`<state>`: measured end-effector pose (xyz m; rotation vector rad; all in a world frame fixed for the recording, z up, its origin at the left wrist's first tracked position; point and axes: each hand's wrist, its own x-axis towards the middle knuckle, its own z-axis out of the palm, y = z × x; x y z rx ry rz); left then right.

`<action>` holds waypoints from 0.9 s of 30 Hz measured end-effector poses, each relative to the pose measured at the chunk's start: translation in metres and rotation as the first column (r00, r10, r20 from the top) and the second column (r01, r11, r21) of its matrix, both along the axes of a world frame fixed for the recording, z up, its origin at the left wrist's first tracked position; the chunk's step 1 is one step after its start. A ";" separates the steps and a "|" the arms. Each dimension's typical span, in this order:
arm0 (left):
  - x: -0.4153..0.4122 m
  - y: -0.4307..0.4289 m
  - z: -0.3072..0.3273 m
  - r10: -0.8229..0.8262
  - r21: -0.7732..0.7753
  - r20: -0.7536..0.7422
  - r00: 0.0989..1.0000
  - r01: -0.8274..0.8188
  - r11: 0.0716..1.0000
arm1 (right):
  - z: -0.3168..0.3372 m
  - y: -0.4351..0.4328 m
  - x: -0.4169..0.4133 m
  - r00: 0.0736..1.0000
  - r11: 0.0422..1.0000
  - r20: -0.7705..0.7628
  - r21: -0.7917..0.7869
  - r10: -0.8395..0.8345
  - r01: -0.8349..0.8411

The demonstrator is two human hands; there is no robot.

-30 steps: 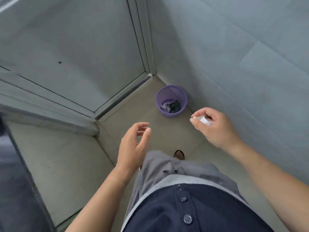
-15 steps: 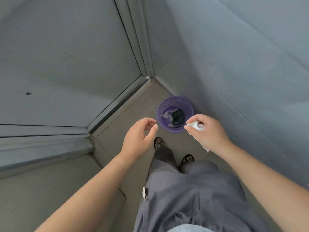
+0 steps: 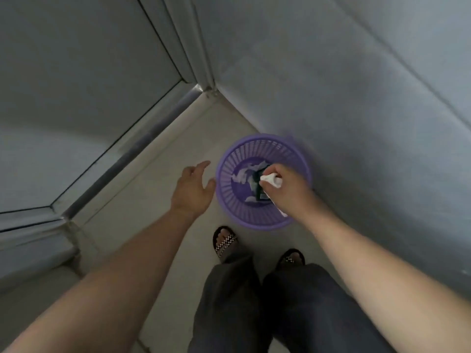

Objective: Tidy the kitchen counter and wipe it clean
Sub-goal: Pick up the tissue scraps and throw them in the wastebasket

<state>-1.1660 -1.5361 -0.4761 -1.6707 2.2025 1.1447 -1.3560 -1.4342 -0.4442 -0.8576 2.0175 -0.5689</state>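
A round purple mesh waste basket stands on the floor in a corner, against the grey wall. Inside it lie white scraps and a dark green packet. My right hand hovers over the basket's opening, fingers pinched on a crumpled white tissue. My left hand is open and empty, fingers spread, just left of the basket's rim.
A grey tiled wall rises on the right. A grey door with a metal frame closes the left side. My two sandalled feet stand on the pale floor just short of the basket.
I have stepped closer to the basket. My right hand with the tissue has moved from beside the basket to over its opening. My left hand has opened wider.
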 end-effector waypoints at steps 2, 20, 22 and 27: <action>-0.008 0.001 -0.044 0.012 0.024 -0.029 1.000 -0.011 1.000 | -0.045 -0.008 -0.002 0.998 1.000 0.065 -0.009 -0.025 0.026; -0.018 -0.002 -0.011 0.053 0.235 0.048 0.997 -0.063 0.970 | -0.030 0.003 0.006 0.992 0.978 0.018 0.165 0.128 -0.129; -0.016 -0.005 0.046 0.048 0.228 0.012 0.999 -0.050 0.972 | 0.027 0.007 0.009 0.991 0.980 0.004 0.148 0.132 -0.131; -0.004 0.004 0.228 0.146 0.219 -0.047 0.988 -0.132 0.967 | 0.193 0.017 0.017 0.990 0.986 0.051 0.098 0.129 -0.134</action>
